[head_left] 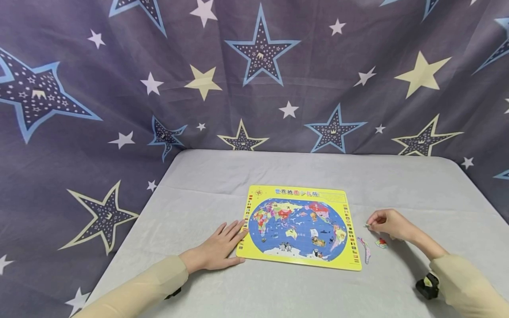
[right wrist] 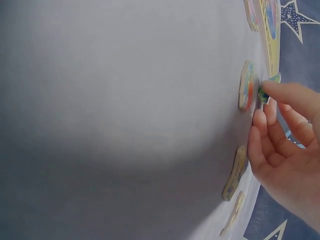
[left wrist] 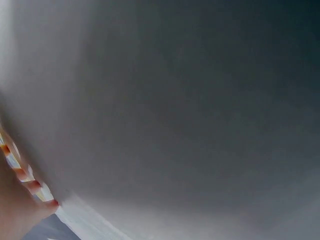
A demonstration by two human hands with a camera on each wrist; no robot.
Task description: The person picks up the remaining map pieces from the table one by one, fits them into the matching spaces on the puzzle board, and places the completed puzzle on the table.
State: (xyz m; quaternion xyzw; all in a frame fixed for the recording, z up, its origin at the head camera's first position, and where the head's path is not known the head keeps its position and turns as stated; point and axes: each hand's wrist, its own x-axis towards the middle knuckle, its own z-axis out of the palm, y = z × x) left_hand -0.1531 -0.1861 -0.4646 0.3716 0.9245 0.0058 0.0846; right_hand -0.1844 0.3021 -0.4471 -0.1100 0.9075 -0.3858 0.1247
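A yellow-bordered world map puzzle board [head_left: 255, 253] lies flat on the grey-covered table. My left hand [head_left: 218, 248] rests at its left edge, fingers spread and straight; in the left wrist view, only part of that hand shows at the lower left. To the right of the board, my right hand [head_left: 393, 224] pinches a small greenish puzzle piece [right wrist: 264, 95] between thumb and fingers, just above the table. Near that hand lie a long pink puzzle piece [head_left: 366, 251] and a red-and-green puzzle piece [head_left: 381, 243].
The right wrist view shows two more loose pieces, one thick-edged piece [right wrist: 234, 173] and a thinner piece [right wrist: 232, 215], lying below the right hand. A dark curtain with stars [head_left: 278, 128] hangs behind the table [head_left: 207, 176] and along its left side.
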